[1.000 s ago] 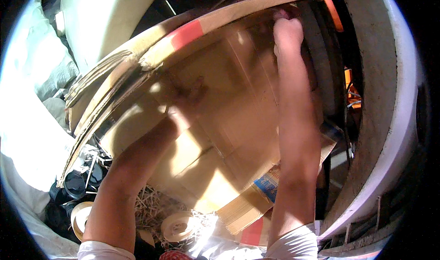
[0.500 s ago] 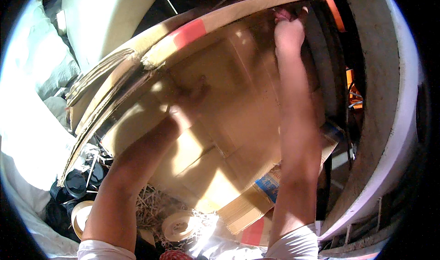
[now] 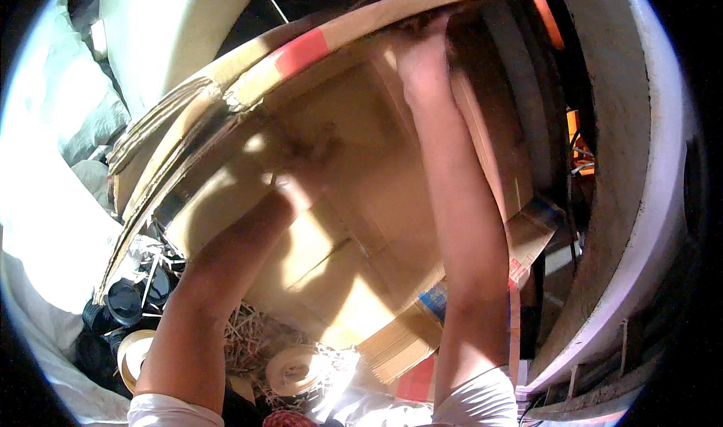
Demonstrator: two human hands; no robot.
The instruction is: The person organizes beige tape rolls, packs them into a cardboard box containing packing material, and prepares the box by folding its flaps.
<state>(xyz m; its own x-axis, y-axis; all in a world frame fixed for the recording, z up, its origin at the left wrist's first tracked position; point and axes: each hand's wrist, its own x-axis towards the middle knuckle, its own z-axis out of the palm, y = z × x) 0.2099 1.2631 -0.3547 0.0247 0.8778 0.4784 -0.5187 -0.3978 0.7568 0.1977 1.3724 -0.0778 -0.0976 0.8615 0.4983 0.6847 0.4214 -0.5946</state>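
Note:
A large brown cardboard sheet, apparently a flattened box, lies under both my arms. My left hand rests against its middle in shadow, fingers apparently stretched out with nothing seen in them. Higher up and to the right, my right hand reaches to the sheet's far edge. Its fingers are lost in dark shadow there, so their grip cannot be made out. Along that far edge runs folded cardboard with a red patch. Frayed, stacked cardboard layers stick out on the left.
Below the sheet lie shredded paper, a tan ring-shaped roll and several black round lids. A smaller cardboard piece with a blue patch sits near my right forearm. A pale curved wall bounds the right side. White sacks line the left.
My right hand has moved left along the far edge of the cardboard, its forearm swinging with it. The left hand stays in nearly the same place.

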